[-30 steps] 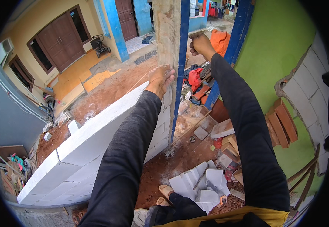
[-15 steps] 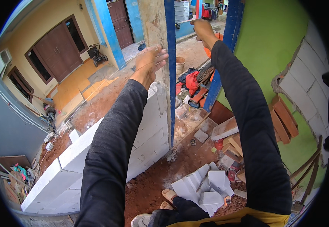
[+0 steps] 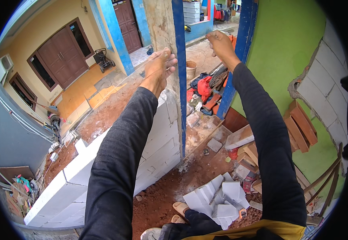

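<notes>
My left hand (image 3: 160,69) is raised beside the upper part of a bare concrete post (image 3: 164,30), its fingers bent and drawn together. A thin pale line runs close to this hand, but what lies between the fingers is too small to make out. Farther right, my right hand (image 3: 222,47) is held up in the gap between two blue door-frame uprights (image 3: 180,52), thumb and fingertips pinched together. Anything in that pinch cannot be made out. Below my left forearm stands a low wall of white blocks (image 3: 158,148), which meets the post.
White block pieces (image 3: 214,196) lie on the reddish soil by my feet. Beyond the doorway are a bucket (image 3: 191,69) and a heap of red cloth and tools (image 3: 204,88). Wooden pieces (image 3: 302,126) lean at the green wall (image 3: 286,52) on the right.
My right hand has come down and slightly right, its fingers now pinched downward. My left hand stays near the post, its fingers more curled.
</notes>
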{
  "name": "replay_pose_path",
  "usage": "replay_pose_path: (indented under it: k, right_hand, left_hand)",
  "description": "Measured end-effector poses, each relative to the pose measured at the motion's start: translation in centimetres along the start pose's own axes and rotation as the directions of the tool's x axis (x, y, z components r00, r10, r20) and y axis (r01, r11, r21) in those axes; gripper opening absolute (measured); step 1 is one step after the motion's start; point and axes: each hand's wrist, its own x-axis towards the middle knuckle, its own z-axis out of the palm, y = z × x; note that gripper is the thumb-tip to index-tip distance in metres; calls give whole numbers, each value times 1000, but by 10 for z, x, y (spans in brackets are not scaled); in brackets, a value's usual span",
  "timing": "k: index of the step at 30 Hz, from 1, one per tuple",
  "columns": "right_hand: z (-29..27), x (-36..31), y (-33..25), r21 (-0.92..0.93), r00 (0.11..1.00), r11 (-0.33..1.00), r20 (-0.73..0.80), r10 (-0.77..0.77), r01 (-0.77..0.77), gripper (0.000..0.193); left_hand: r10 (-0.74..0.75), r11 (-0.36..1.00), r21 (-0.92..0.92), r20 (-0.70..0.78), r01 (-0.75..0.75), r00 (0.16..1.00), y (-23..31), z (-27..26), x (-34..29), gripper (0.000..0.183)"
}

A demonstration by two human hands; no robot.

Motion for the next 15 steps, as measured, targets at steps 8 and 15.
replay_pose_path:
  k: [8, 15]
  right_hand:
    - [26, -53, -6, -229, 904, 880, 207, -375, 417, 45]
    - [15, -45, -19, -454, 855, 727, 217, -471, 515, 45]
  left_hand:
    - [48, 999, -4, 21, -48, 999, -4, 0, 5, 20]
    - [72, 997, -23, 65, -71, 995, -5, -8, 2, 25]
